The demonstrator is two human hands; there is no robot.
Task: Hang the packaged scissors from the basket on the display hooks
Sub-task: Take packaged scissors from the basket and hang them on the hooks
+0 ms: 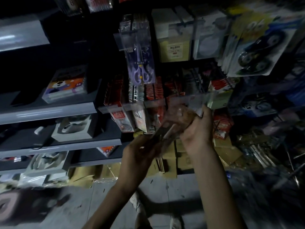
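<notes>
A clear pack of purple scissors [141, 66] hangs on a display hook [127, 33] above my hands. Both hands hold a blurred clear package [166, 129] low in front of the display. My left hand [140, 152] grips its lower end. My right hand [196, 129] grips its upper end, just below a clear price strip [148, 104]. What is inside the held package is too blurred to tell. The basket is not in view.
Grey shelves [49, 111] with boxed goods run along the left. Red packs [155, 90] hang behind the strip, toy car cards [257, 47] at the upper right. Cardboard boxes [181, 156] and wrapped stock lie on the floor below.
</notes>
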